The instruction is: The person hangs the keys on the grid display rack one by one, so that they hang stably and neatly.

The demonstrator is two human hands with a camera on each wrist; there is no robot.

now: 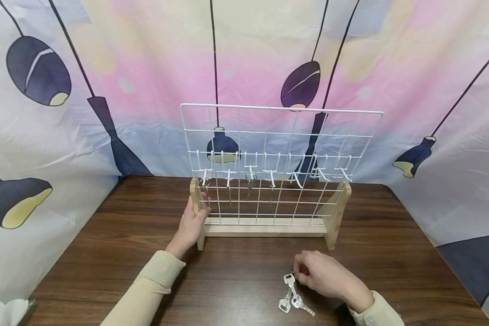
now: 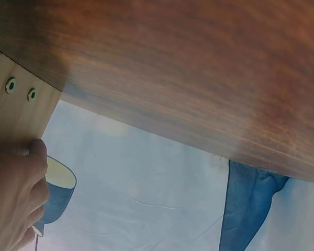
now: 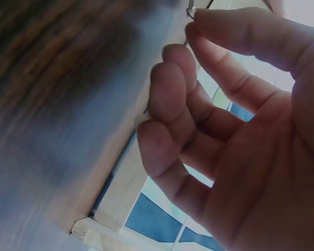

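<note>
A white wire grid rack stands on the table between wooden side posts. At its left side, my left hand grips the wooden post; in the left wrist view that hand is curled against the wooden side panel. My right hand, in front of the rack, pinches a thin metal ring between thumb and forefinger, its other fingers curled loosely. From this ring a bunch of silver keys spreads to the left of the hand, over the tabletop.
White hooks line the grid in a row, and thin rings with keys hang at its left half. A wooden crossbar joins the posts. Behind the brown table hangs a printed cloth. Something white sits at the lower left.
</note>
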